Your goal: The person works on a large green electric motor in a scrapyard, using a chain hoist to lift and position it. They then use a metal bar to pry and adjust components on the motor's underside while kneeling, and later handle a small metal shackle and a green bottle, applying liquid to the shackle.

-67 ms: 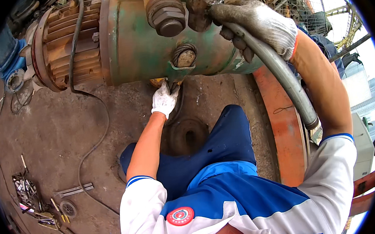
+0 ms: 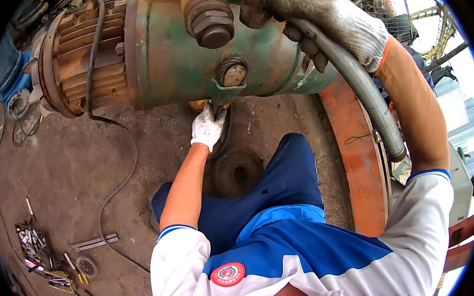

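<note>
I've got the right hand (image 2: 347,25) up between one and two o'clock, gloved fingers wrapped firmly around the grey pipe (image 2: 364,96), which curves down from that grip to its end near three, with a rusty metal block (image 2: 255,4) just beside the fingers toward twelve. Just off centre toward ten, I see the left hand (image 2: 207,129) reaching under the green cylinder (image 2: 179,52) by a yellow part (image 2: 196,104), though I can't tell whether it's clamped; farther out, finned housing (image 2: 96,61) at ten, tool tray (image 2: 33,242) at eight.
</note>
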`<action>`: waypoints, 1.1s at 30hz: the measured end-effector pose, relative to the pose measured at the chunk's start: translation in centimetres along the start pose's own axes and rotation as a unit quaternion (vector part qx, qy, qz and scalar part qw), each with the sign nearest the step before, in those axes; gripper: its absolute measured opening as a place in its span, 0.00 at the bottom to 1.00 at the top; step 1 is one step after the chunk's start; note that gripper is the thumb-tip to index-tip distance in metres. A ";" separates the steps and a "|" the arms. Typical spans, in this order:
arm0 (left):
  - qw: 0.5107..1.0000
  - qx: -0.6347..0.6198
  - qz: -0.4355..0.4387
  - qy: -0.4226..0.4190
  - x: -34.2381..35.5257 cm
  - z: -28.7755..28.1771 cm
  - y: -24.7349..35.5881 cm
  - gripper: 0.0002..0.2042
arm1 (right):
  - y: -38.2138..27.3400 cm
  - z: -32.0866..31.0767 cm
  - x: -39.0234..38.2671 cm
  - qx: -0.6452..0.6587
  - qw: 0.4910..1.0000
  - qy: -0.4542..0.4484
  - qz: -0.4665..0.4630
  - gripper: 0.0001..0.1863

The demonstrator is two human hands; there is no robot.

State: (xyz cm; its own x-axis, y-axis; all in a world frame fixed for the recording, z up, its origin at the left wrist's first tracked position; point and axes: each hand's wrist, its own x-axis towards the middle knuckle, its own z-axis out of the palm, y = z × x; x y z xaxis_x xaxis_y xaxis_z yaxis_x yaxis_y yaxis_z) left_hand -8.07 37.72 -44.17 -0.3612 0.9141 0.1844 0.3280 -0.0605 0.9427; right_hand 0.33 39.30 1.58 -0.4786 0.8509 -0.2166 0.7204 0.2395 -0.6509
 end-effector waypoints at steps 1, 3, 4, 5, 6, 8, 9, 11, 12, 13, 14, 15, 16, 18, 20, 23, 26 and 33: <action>1.000 -0.025 0.008 0.013 -0.2 -0.1 -0.3 0.21 | -0.4 -1.3 0.3 0.045 0.999 -0.003 0.001 0.20; 1.000 -0.002 0.018 0.022 0.7 0.5 -0.3 0.20 | -4.5 -0.6 -1.1 0.139 0.977 0.159 -0.033 0.21; 0.999 -0.007 0.023 0.028 0.8 1.0 -0.1 0.20 | -2.6 -1.6 -0.6 0.152 0.977 0.143 -0.053 0.21; 0.999 -0.015 0.027 0.029 0.8 1.9 0.3 0.20 | -0.4 -2.9 -0.3 0.164 0.975 0.130 -0.068 0.21; 0.999 -0.020 0.026 0.017 0.6 2.8 1.9 0.21 | 2.6 -4.6 0.0 0.175 0.974 0.121 -0.072 0.23; 0.998 -0.032 0.038 0.024 0.9 2.4 0.9 0.22 | 3.6 1.9 0.2 0.116 0.986 0.119 -0.021 0.21; 0.998 -0.043 0.047 0.017 0.6 2.7 1.0 0.22 | 6.9 3.3 1.8 0.025 0.998 0.020 0.055 0.21; 1.000 -0.022 0.012 0.002 1.2 2.5 -0.6 0.25 | 5.0 3.5 0.5 -0.005 0.994 0.043 0.096 0.21; 1.000 -0.022 0.001 0.001 1.3 2.4 -1.4 0.26 | 3.6 2.8 -0.1 0.002 0.995 0.048 0.085 0.20; 1.000 -0.017 -0.010 0.005 2.0 1.8 -2.2 0.27 | 1.8 1.8 -0.6 0.012 0.996 0.051 0.069 0.20; 0.999 -0.040 0.003 0.008 2.8 2.1 -2.0 0.28 | 0.7 0.4 -1.7 0.030 0.997 0.075 0.007 0.19; 0.999 -0.029 -0.003 0.024 2.9 1.7 -2.5 0.28 | -0.6 -0.8 -3.0 0.039 0.994 0.071 -0.075 0.19; 1.000 -0.025 -0.003 0.018 2.7 1.8 -1.9 0.27 | -1.1 -1.9 -3.6 0.084 0.983 0.145 -0.079 0.18; 0.999 -0.044 0.014 0.006 1.6 4.8 0.0 0.24 | -3.9 -1.7 -6.2 0.139 0.937 0.287 -0.143 0.20; 0.996 -0.020 0.061 0.065 1.8 3.5 -1.1 0.20 | -5.1 0.3 -5.7 0.223 0.889 0.327 -0.230 0.22; 0.996 -0.027 0.063 0.065 1.3 3.8 -0.9 0.18 | 2.1 0.9 -1.7 0.221 0.931 0.246 -0.155 0.21; 0.999 -0.043 -0.008 0.025 2.3 4.3 1.0 0.19 | 7.1 1.7 3.2 0.037 0.996 0.023 0.079 0.23; 1.000 -0.026 -0.005 0.002 1.2 6.7 1.1 0.23 | -1.0 -4.4 -4.4 0.062 0.972 0.195 -0.115 0.21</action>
State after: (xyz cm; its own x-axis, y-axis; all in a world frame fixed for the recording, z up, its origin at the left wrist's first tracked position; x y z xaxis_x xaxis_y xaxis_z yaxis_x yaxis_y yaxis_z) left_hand -2.35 41.47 -44.78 -0.3676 0.9131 0.1764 0.2791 -0.0726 0.9575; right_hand 3.93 37.33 6.37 -0.3763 0.8998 0.2207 0.5394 0.4065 -0.7374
